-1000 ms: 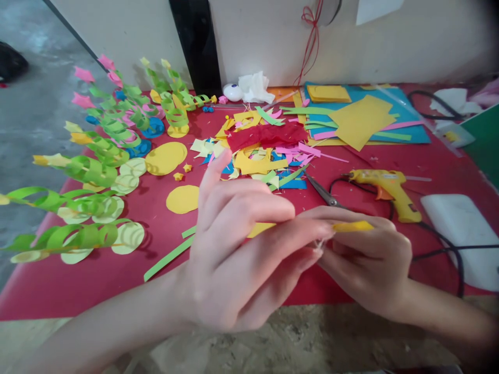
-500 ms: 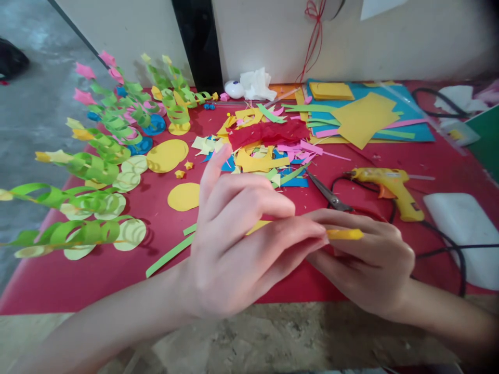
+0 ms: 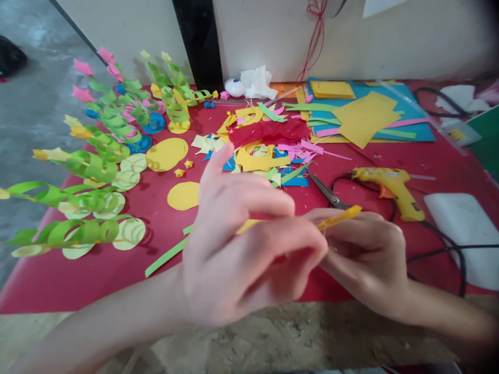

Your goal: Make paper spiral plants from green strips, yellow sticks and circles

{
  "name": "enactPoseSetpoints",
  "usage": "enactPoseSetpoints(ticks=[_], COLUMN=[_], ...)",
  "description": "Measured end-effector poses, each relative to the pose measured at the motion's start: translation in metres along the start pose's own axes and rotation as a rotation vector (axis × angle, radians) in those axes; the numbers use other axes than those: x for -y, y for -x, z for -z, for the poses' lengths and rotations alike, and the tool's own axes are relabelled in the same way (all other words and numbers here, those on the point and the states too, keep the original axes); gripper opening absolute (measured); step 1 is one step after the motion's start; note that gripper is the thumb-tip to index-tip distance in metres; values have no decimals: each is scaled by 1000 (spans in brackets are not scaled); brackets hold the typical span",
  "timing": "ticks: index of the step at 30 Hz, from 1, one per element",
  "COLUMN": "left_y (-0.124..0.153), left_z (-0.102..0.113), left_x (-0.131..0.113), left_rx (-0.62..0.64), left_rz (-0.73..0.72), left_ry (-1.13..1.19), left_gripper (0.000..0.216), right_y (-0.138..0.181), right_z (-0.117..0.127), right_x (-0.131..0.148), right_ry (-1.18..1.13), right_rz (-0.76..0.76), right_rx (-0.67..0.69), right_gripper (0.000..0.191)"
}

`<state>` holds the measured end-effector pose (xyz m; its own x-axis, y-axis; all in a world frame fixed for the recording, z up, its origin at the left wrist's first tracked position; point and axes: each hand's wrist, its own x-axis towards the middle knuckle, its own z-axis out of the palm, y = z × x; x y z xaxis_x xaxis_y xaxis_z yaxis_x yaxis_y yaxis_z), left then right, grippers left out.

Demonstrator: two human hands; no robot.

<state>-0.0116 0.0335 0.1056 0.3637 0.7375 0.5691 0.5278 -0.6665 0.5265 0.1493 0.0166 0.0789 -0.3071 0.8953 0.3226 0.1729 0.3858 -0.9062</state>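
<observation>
My left hand [image 3: 249, 249] and my right hand [image 3: 362, 254] meet over the front of the table, fingertips together. Both are closed in a pinch on a narrow yellow paper strip [image 3: 340, 217], whose folded-looking end pokes out to the right above my right fingers. The little finger of my left hand is raised. Behind my left fingers shows more yellow paper [image 3: 249, 225]; whether it belongs to the strip I cannot tell. A green paper strip [image 3: 166, 258] lies left of my left hand. Scissors [image 3: 329, 192] lie just beyond my right hand, their handles partly hidden.
Green paper spirals [image 3: 78, 228] with paper stars stand on round bases at the left. Yellow paper discs [image 3: 167, 155] and small yellow stars [image 3: 188, 164] lie nearby. Paper scraps [image 3: 261, 158] are heaped mid-table. A yellow glue gun [image 3: 390, 182] with a black cable lies right, by a white block [image 3: 463, 234].
The strip's free end has tilted upward and shifted slightly left. My left index finger and thumb have curled more, and my right hand has moved slightly left.
</observation>
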Motion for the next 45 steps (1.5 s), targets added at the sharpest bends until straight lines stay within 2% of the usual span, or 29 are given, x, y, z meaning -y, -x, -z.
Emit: enactPoseSetpoints(ticks=[3, 10, 14, 21, 27, 36, 45], left_y=[6, 11, 9, 10, 10, 12, 13], left_z=[-1, -8, -11, -15, -17, -21, -19], left_x=[5, 10, 9, 12, 13, 14, 14], left_rx=[-39, 49, 147, 168, 165, 82, 189], left_rz=[-11, 90, 120, 181, 189, 162, 176], left_ry=[59, 252, 390, 578, 581, 529, 638], left_gripper=[9, 25, 23, 17, 16, 9, 24], right_y=[0, 3, 4, 5, 5, 4, 6], right_z=[2, 2, 2, 2, 1, -1, 2], right_x=[0, 1, 1, 0, 0, 1, 1], right_ry=[22, 63, 60, 54, 25, -29, -90], right_rz=[-1, -19, -30, -5, -10, -66, -126], right_rx=[-3, 36, 58, 100, 115, 146, 159], right_gripper=[12, 9, 7, 10, 13, 10, 9])
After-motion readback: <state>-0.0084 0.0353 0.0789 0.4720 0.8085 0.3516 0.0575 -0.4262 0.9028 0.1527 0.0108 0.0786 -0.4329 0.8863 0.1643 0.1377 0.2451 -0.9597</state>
